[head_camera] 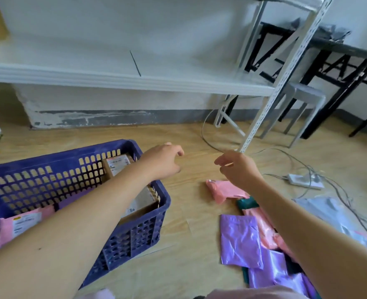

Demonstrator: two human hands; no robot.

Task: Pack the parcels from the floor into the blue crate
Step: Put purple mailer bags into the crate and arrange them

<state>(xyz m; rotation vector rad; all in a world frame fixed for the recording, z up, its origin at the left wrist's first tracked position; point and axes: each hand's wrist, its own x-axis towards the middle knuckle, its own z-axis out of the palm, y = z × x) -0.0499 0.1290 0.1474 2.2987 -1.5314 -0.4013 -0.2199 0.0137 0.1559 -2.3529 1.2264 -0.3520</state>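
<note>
The blue crate [122,240] stands on the floor at the left, holding cardboard boxes [117,164] and a pink labelled parcel [20,223]. My left hand [163,160] reaches out past the crate's far right corner, fingers loosely curled, holding nothing. My right hand [236,167] hovers beside it, also empty with relaxed fingers, just above a pink parcel [223,190] lying on the floor. A pile of purple [240,240], pink and teal parcels lies under my right forearm at the lower right.
A white metal shelf [135,80] runs across ahead, its slotted post [271,104] landing just beyond my right hand. Cables and a white power strip [305,181] lie on the floor at right. A grey stool and a black table frame stand further back.
</note>
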